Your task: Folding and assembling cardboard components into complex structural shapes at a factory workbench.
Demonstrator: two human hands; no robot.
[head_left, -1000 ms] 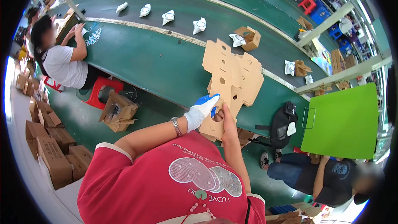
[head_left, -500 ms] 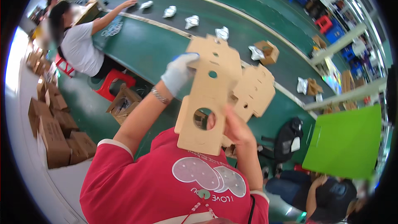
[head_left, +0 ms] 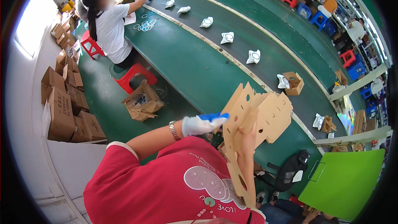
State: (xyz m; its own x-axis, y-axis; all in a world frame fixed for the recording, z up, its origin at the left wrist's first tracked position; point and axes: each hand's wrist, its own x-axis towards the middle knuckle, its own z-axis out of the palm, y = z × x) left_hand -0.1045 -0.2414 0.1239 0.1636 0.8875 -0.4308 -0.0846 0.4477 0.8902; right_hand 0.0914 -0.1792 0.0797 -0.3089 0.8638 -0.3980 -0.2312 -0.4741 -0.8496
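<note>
My left hand (head_left: 204, 125), in a white glove with blue on the finger side, is stretched out flat, with its fingertips by the edge of a brown die-cut cardboard blank (head_left: 233, 142). Whether they touch it I cannot tell. Turned nearly edge-on, that blank reaches down to the front of my shirt. My bare right hand (head_left: 248, 135) grips it from the right side, slightly blurred and with its fingers partly hidden. Behind it, more flat cardboard blanks (head_left: 273, 114) with round holes and slits lie on the green table.
White wrapped pieces (head_left: 253, 57) sit in a row along the dark conveyor (head_left: 238, 37), near a small open carton (head_left: 293, 84). A co-worker (head_left: 108, 25) sits at the far left, with rings (head_left: 146, 25) close by. Red stool (head_left: 134, 78), open box (head_left: 142, 101), black backpack (head_left: 290, 168) and green board (head_left: 342, 182) surround the table.
The cardboard blank has swung from facing me to nearly edge-on, moving right and down. My left hand has come off its upper left edge and moved lower, fingers now straight. The view has shifted.
</note>
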